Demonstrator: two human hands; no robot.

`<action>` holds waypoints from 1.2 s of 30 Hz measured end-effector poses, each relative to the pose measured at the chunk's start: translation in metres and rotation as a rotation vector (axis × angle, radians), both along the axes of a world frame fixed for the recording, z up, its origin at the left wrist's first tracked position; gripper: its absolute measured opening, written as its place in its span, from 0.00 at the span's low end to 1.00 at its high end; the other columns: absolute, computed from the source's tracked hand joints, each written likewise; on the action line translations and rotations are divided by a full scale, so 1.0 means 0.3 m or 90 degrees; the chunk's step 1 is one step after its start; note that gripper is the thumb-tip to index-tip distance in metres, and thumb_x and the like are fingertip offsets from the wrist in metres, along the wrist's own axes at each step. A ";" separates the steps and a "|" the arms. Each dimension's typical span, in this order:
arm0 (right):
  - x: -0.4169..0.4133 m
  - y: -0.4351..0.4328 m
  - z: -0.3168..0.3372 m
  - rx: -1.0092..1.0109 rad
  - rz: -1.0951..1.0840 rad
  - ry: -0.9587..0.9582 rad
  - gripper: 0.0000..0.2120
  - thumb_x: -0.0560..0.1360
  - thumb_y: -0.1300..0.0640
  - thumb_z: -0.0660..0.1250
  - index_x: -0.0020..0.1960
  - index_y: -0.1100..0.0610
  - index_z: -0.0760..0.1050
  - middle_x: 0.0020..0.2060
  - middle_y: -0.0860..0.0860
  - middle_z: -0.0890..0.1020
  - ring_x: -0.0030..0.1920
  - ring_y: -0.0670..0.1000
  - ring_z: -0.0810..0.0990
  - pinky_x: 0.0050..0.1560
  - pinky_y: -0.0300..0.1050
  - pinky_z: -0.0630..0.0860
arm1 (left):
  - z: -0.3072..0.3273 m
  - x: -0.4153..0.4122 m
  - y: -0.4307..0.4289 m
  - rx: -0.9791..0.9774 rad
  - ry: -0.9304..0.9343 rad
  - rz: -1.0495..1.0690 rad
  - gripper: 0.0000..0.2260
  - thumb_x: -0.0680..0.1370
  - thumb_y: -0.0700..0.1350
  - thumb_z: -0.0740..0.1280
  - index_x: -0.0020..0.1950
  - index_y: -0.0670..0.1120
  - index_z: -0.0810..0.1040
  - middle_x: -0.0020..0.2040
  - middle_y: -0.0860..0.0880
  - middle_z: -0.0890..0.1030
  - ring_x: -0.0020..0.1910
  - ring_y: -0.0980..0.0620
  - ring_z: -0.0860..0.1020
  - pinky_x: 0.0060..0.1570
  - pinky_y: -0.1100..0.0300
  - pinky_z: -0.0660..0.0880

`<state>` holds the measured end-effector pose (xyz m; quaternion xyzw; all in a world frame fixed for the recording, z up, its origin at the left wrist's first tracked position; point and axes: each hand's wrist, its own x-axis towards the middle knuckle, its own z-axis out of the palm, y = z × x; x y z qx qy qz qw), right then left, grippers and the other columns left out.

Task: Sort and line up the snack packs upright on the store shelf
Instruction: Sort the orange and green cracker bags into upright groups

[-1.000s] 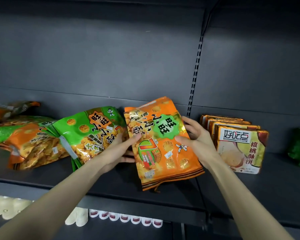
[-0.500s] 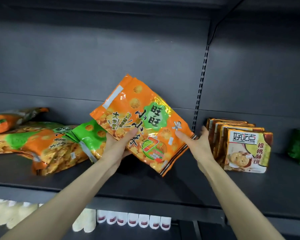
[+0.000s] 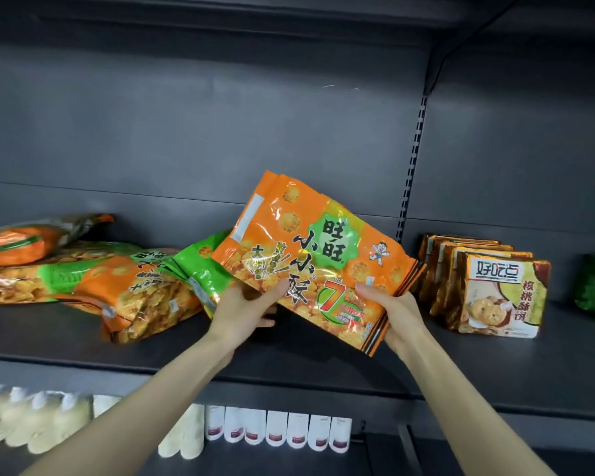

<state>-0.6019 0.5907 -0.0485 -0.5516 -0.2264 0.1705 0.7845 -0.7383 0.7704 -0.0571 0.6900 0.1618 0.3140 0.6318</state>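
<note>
Fingers [image 3: 272, 291] of the left hand [image 3: 241, 310] are curled round the lower left edge of the orange snack pack [image 3: 310, 249], thumb on the front, and the right hand [image 3: 397, 316] pinches its bottom right corner the same way. So the pack sits between both grips, tilted, held up above the dark shelf [image 3: 289, 359]. Just left of the left fingers a green pack [image 3: 200, 266] lies against a messy pile of packs [image 3: 93, 280] lying flat. Right of the right fingers, a row of biscuit boxes [image 3: 502, 297] stands upright. Below the hands, white bottles [image 3: 279, 429] line up.
</note>
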 end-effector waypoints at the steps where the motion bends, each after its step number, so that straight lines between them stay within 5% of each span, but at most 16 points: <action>1: -0.005 -0.001 0.005 0.003 -0.005 -0.008 0.14 0.68 0.66 0.72 0.51 0.53 0.78 0.43 0.50 0.86 0.42 0.52 0.86 0.35 0.46 0.81 | -0.003 -0.004 0.007 0.022 -0.014 0.047 0.19 0.69 0.52 0.74 0.55 0.46 0.77 0.47 0.51 0.83 0.43 0.52 0.82 0.35 0.60 0.79; 3: -0.009 -0.007 0.011 0.008 -0.023 -0.022 0.15 0.68 0.67 0.72 0.50 0.53 0.78 0.42 0.50 0.86 0.42 0.51 0.86 0.35 0.45 0.81 | -0.009 -0.012 0.031 0.087 -0.035 0.144 0.15 0.69 0.50 0.75 0.51 0.47 0.77 0.44 0.53 0.82 0.41 0.53 0.80 0.33 0.63 0.77; 5: -0.005 -0.018 0.012 0.012 -0.047 -0.023 0.15 0.67 0.66 0.73 0.50 0.53 0.78 0.43 0.50 0.86 0.42 0.52 0.86 0.35 0.45 0.81 | -0.021 -0.018 0.054 0.163 -0.032 0.242 0.14 0.70 0.49 0.75 0.49 0.47 0.76 0.46 0.50 0.80 0.47 0.49 0.78 0.43 0.60 0.75; 8: 0.007 -0.029 0.003 0.027 -0.079 -0.006 0.15 0.67 0.65 0.74 0.51 0.53 0.78 0.45 0.51 0.85 0.42 0.52 0.86 0.36 0.46 0.81 | -0.054 -0.021 0.061 0.284 0.070 0.423 0.24 0.69 0.50 0.75 0.60 0.43 0.72 0.60 0.44 0.70 0.63 0.43 0.67 0.62 0.49 0.63; 11: 0.013 -0.031 -0.001 0.052 -0.093 0.016 0.18 0.67 0.63 0.75 0.54 0.54 0.78 0.46 0.51 0.85 0.44 0.53 0.86 0.39 0.48 0.81 | -0.075 -0.028 0.041 0.263 0.080 0.506 0.35 0.67 0.49 0.77 0.68 0.40 0.64 0.70 0.42 0.61 0.70 0.41 0.59 0.66 0.43 0.57; 16: 0.021 -0.035 -0.005 0.064 -0.096 0.007 0.17 0.67 0.64 0.75 0.53 0.52 0.77 0.47 0.50 0.85 0.44 0.52 0.85 0.38 0.46 0.81 | -0.079 -0.013 0.067 -0.012 0.028 0.402 0.47 0.65 0.48 0.79 0.73 0.37 0.53 0.69 0.42 0.61 0.70 0.43 0.61 0.69 0.48 0.61; 20: 0.021 -0.034 -0.008 0.041 -0.088 -0.010 0.18 0.66 0.64 0.75 0.53 0.52 0.78 0.47 0.50 0.85 0.44 0.52 0.85 0.38 0.47 0.81 | -0.043 0.019 0.096 -0.279 0.076 0.253 0.45 0.67 0.55 0.77 0.73 0.37 0.57 0.66 0.45 0.70 0.67 0.45 0.68 0.63 0.52 0.65; 25: 0.025 -0.043 -0.008 0.059 -0.078 -0.002 0.17 0.66 0.63 0.75 0.52 0.51 0.77 0.47 0.50 0.85 0.46 0.53 0.85 0.41 0.49 0.80 | -0.044 0.033 0.114 -0.180 0.004 0.290 0.21 0.69 0.47 0.77 0.56 0.42 0.72 0.52 0.47 0.78 0.51 0.48 0.76 0.49 0.59 0.69; 32: 0.025 -0.013 0.002 0.099 -0.039 0.035 0.13 0.69 0.63 0.72 0.51 0.51 0.78 0.43 0.48 0.86 0.42 0.50 0.85 0.40 0.47 0.79 | 0.026 -0.076 0.177 -0.016 -0.141 0.362 0.24 0.71 0.48 0.74 0.62 0.46 0.67 0.51 0.53 0.77 0.52 0.51 0.76 0.54 0.57 0.70; 36: -0.002 0.045 0.002 0.092 -0.018 0.036 0.14 0.68 0.63 0.73 0.51 0.52 0.78 0.42 0.48 0.86 0.42 0.50 0.86 0.38 0.46 0.80 | 0.056 -0.143 0.306 -0.034 -0.165 0.430 0.31 0.67 0.57 0.75 0.63 0.45 0.70 0.57 0.49 0.80 0.57 0.47 0.78 0.62 0.46 0.73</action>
